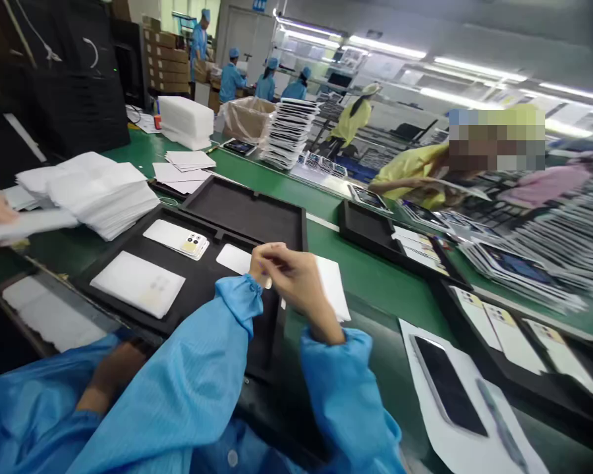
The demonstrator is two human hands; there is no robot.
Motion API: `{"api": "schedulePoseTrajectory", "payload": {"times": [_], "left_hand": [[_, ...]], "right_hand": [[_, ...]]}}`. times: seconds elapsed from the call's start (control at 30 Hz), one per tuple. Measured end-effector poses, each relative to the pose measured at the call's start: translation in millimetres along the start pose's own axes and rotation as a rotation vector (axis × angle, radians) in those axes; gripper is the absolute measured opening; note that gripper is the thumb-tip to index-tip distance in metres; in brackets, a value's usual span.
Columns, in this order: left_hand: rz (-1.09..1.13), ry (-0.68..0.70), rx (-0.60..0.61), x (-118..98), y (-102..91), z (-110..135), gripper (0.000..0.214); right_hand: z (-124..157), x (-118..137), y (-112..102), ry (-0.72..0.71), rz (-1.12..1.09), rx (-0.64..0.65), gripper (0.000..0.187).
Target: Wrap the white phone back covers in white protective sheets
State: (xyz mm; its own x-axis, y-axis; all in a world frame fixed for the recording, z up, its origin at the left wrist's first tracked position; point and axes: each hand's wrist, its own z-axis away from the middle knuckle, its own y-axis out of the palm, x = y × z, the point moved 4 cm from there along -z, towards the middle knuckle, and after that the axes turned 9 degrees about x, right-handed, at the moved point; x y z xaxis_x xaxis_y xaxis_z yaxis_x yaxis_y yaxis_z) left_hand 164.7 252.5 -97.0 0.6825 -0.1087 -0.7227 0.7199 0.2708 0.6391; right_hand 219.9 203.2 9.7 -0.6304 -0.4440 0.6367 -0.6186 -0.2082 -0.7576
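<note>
The desk (370, 276) is green. The tray (202, 283) is black, the phone (176, 238) white with a gold camera patch, the sheets (99, 191) white, the sleeves (197, 368) light blue.

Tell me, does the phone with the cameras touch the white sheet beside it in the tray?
Apart. The head view shows dark tray floor between the phone and the white sheet.

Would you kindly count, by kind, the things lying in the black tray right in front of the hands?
White phone, camera side up: 1
White sheets or sleeves, one under the hands: 2
Total: 3, in the black tray; the hands hide part of it.
</note>
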Motion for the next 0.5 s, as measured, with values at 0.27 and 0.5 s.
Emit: {"api": "schedulePoseTrajectory", "payload": {"times": [0.27,0.5], "left_hand": [[-0.270,-0.062,0.210,-4,21.2,-11,0.006],[-0.381,-0.060,0.232,-6,21.2,-10,0.010]], "right_hand": [[33,-128,-57,0.569,0.490,0.281,0.035],[32,-137,-51,0.549,0.415,0.331,0.033]]}}
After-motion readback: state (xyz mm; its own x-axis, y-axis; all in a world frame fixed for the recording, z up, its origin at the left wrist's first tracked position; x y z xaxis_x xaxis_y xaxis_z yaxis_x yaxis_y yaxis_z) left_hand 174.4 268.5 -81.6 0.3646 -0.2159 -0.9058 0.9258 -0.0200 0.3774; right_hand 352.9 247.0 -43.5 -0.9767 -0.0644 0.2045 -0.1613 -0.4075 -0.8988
